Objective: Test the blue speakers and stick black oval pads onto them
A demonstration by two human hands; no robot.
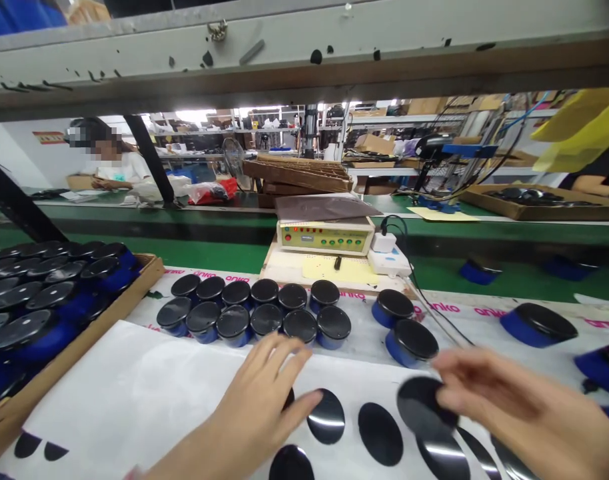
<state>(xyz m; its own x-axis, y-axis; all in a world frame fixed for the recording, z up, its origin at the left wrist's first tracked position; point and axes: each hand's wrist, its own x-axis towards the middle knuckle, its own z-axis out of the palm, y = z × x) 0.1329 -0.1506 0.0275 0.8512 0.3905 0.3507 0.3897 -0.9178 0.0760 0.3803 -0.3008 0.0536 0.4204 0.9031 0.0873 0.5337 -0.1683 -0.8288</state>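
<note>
My right hand (514, 400), slightly blurred, pinches a round black sticker (427, 407) by its edge between thumb and fingers. It hovers over a white sheet (357, 375) that carries more black rounds, such as a glossy one (326, 417) and a darker one (380, 433). Fingers spread, my left hand (262, 393) rests over the sheet, beside the blank white part (149, 380) on the left, and covers part of one round. Beyond the hands stand two rows of short blue cylinders with black tops (233, 323). Two more cylinders (412, 341) stand nearer my right hand.
At left is a cardboard tray (149, 270) full of blue cylinders. A control box (326, 237) and a power strip (390, 260) with cables sit behind. More cylinders (538, 325) lie at right. A shelf beam (304, 60) crosses overhead. A person (119, 167) sits far left.
</note>
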